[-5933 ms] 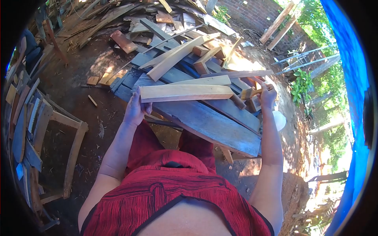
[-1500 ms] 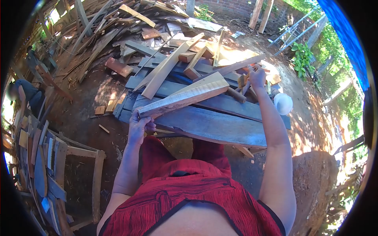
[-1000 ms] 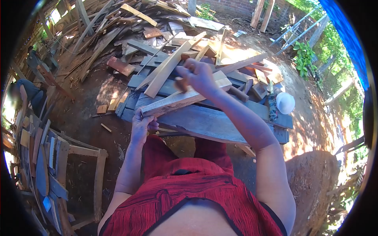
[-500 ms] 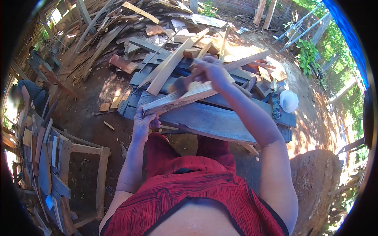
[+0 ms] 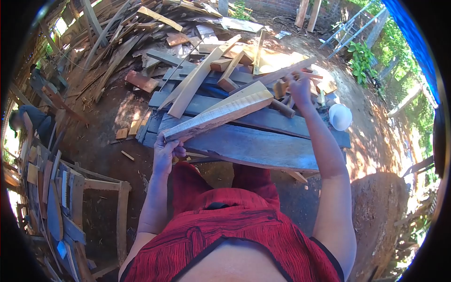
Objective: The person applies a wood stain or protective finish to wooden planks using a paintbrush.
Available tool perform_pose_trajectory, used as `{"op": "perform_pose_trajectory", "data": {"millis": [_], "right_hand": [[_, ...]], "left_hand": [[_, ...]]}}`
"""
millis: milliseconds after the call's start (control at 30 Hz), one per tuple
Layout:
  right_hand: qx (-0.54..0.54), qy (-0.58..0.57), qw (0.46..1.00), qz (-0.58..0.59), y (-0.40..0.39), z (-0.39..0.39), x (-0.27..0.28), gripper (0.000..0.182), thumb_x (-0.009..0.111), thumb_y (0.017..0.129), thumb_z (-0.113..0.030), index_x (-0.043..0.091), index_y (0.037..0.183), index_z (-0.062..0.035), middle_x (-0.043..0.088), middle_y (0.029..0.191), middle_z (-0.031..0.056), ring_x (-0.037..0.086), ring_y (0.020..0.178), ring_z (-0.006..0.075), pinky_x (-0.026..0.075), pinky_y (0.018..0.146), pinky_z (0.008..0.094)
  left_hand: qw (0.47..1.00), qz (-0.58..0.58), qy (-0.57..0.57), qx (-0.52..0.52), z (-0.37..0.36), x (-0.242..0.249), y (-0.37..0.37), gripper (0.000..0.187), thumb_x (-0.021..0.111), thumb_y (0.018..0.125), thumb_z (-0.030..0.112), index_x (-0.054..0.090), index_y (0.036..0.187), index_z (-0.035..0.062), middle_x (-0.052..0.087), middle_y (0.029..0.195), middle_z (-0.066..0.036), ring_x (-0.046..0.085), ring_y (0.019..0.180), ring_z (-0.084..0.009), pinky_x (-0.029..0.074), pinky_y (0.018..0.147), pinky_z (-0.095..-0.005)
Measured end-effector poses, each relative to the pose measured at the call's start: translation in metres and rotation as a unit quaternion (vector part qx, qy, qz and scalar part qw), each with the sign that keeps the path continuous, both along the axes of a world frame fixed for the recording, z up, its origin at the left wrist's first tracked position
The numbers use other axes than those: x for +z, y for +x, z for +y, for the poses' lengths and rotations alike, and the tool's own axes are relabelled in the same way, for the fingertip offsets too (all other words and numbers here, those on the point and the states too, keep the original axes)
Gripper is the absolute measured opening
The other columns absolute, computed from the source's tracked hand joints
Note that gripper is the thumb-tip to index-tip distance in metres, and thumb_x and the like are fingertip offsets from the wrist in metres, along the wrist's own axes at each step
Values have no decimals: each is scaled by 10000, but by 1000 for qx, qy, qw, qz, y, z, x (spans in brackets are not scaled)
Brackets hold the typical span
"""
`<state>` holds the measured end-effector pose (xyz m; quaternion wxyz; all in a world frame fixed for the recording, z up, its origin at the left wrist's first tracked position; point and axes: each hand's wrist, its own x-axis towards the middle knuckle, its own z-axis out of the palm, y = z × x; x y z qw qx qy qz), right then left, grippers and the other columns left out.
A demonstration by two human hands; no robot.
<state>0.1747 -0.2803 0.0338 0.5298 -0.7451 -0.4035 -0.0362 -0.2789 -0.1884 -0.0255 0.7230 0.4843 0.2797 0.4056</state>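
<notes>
My left hand (image 5: 167,149) is closed around the near left end of a pale wooden beam (image 5: 221,113). The beam lies slanted over a workbench (image 5: 263,143) of weathered planks, its far end pointing right and away from me. My right hand (image 5: 299,85) is off the beam, beyond its right end. Its fingers are closed on a small brown, block-like thing (image 5: 280,88), whose exact kind I cannot make out. Just below that hand, a round-ended wooden piece (image 5: 284,109) lies on the bench.
Loose boards (image 5: 197,84) and offcuts cover the bench's far side. A white rounded container (image 5: 340,117) stands at its right end. A wooden frame (image 5: 123,211) and leaning tools are at left, with a scrap pile behind. Another person (image 5: 35,120) is bent over at far left.
My right hand has swung from above the beam to the right, carrying the brown thing, and uncovered the beam's top. My left hand keeps its grip. The view has shifted slightly.
</notes>
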Motion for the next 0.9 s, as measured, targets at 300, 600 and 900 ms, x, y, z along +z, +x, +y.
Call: {"op": "perform_pose_trajectory", "data": {"millis": [300, 600, 900], "right_hand": [[290, 66, 927, 228, -159, 2, 52, 230, 620, 880, -256, 598, 864, -29, 640, 705, 53, 574, 517, 74, 433, 459, 186], [220, 101, 903, 354, -136, -4, 31, 185, 621, 868, -210, 581, 804, -41, 630, 656, 65, 567, 443, 95, 420, 373, 194], [8, 34, 997, 75, -35, -20, 30, 215, 620, 850, -236, 615, 820, -23, 632, 654, 75, 596, 506, 130, 461, 497, 260]], "left_hand": [[1000, 25, -3, -3, -6, 12, 1, 236, 537, 891, 209, 483, 1064, 58, 596, 760, -86, 631, 577, -155, 553, 500, -268], [999, 41, -9, 6, -7, 14, 1, 374, 453, 927, 395, 474, 1072, 51, 577, 755, -87, 613, 570, -154, 540, 501, -267], [993, 47, 110, -3, -11, 14, 1, 334, 490, 877, 238, 466, 1145, 39, 589, 810, -79, 617, 638, -133, 542, 583, -263]]}}
